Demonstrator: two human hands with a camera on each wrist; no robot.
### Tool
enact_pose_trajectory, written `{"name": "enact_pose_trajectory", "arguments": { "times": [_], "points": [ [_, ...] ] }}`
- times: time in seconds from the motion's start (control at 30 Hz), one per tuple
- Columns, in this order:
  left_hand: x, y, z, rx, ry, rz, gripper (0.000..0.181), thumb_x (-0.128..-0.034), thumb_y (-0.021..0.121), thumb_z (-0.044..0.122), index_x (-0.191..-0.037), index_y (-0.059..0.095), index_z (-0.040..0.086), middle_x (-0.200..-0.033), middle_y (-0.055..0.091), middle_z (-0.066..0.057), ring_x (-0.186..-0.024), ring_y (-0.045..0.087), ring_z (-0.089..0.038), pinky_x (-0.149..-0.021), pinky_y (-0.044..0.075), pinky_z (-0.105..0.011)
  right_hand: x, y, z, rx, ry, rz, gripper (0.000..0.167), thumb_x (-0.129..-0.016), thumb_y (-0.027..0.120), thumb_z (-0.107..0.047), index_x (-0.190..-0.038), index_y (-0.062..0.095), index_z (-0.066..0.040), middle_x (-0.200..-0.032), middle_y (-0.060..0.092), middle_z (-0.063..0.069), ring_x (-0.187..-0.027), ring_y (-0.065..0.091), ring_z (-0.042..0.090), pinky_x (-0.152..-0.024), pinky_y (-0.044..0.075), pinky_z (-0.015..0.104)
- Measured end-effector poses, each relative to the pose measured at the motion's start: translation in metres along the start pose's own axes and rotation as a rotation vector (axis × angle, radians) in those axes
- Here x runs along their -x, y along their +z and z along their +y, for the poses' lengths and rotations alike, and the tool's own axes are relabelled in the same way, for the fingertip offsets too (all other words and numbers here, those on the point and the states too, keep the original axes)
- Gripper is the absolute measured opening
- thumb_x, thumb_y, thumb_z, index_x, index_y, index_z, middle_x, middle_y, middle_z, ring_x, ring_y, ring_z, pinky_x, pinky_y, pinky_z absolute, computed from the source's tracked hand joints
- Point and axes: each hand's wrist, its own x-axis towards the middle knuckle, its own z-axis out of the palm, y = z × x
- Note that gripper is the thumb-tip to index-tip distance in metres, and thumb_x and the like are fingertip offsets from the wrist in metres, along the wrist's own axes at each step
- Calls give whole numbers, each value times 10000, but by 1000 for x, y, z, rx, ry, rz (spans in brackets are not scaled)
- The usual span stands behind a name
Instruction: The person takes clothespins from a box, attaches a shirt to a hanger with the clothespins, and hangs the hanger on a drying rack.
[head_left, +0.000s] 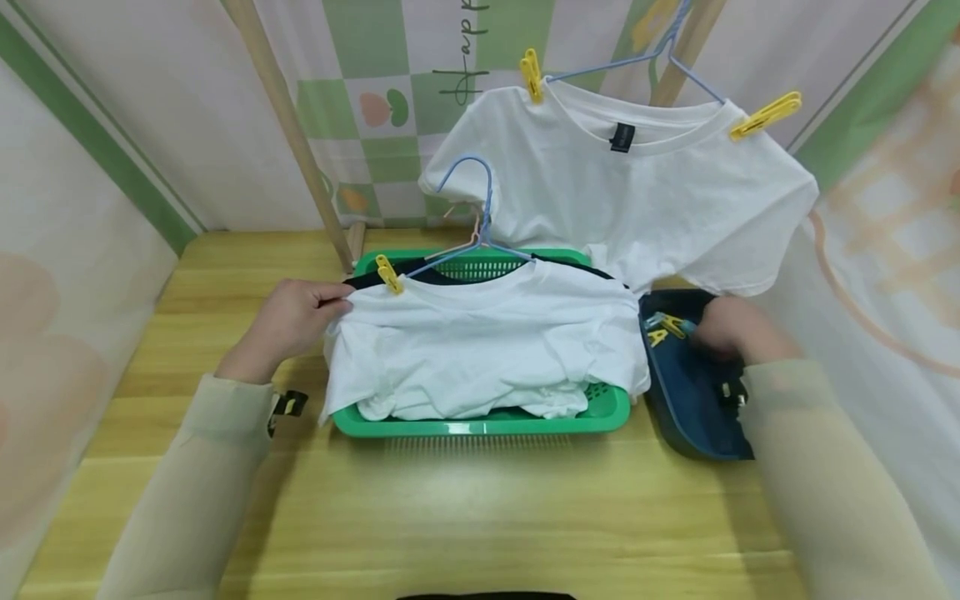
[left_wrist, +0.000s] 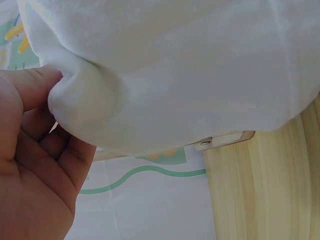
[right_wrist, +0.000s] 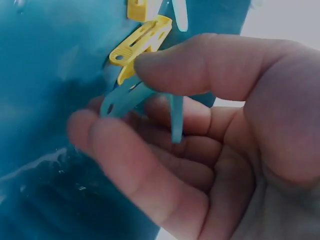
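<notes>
Left hand (head_left: 285, 325): at 9 o'clock, pinching the shoulder edge of the near white shirt (head_left: 480, 350) between thumb and fingers.
Right hand (head_left: 731, 329): at 3 o'clock, inside the navy tray (head_left: 686, 417), grasping a light-blue clothespin (right_wrist: 177, 120).
Near white shirt: in the middle, draped over the green basket (head_left: 480, 428); it overhangs the basket's 8 o'clock corner, and its opposite side ends just beside the tray's rim.
Blue hanger (head_left: 489, 200): rising at 12 o'clock from that shirt's neckline; a yellow clothespin (head_left: 388, 275) sits on the 10 o'clock shoulder.
Basket edges: near rim exposed at 6 o'clock; at 10 o'clock black cloth (head_left: 363, 279) shows behind the shirt.
Room to move: the widest stretch of wooden table (head_left: 450, 517) lies at 6 o'clock, with more at 9 beyond the left wrist; the gap between basket and tray, toward 4, is narrow.
Far white shirt (head_left: 622, 192): between 1 and 2 o'clock, suspended, its lower edge close above the tray.
Far edge: the table meets a checked curtain (head_left: 435, 50) at 12 o'clock.
Counts: white shirts, two; blue hangers, two; wooden poles (head_left: 285, 108), two; yellow clothespins on shirts, three; loose yellow ones in the tray, at least two, full number hidden.
</notes>
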Motion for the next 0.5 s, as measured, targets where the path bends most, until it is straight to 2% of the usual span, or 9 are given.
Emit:
{"name": "enact_pose_trajectory", "arguments": {
  "times": [0.1, 0.2, 0.3, 0.5],
  "points": [
    [1, -1, 1, -2, 6, -8, 284, -1013, 618, 183, -1258, 698, 63, -1250, 654, -144, -947, 633, -238, -745, 478, -404, 3, 1, 0, 0, -33, 44, 329, -905, 666, -251, -643, 600, -64, -603, 581, 52, -550, 569, 226, -556, 463, 382],
    [1, -3, 3, -4, 8, -18, 293, -1016, 614, 197, -1262, 694, 60, -1255, 650, -151, -901, 626, -239, -706, 467, -395, 7, 3, -1, -28, -36, 83, 329, -931, 674, -291, -739, 643, -26, -649, 606, 56, -597, 586, 234, -575, 473, 394],
    [1, -3, 4, -9, 0, -24, 296, -1018, 611, 199, -1268, 691, 61, -1263, 645, -153, -893, 617, -236, -696, 460, -384, 11, 5, -2, -71, -36, 109, 322, -972, 638, -296, -884, 670, 12, -696, 622, 67, -634, 598, 236, -581, 484, 403],
    [1, -3, 4, -10, -26, -25, 296, -1019, 608, 188, -1279, 687, 72, -1279, 639, -146, -789, 589, -234, -625, 442, -374, 16, 9, -6, -207, -45, 103, 337, -1048, 514, -263, -992, 572, 64, -689, 590, 105, -571, 603, 240, -530, 533, 402]
  ]
}}
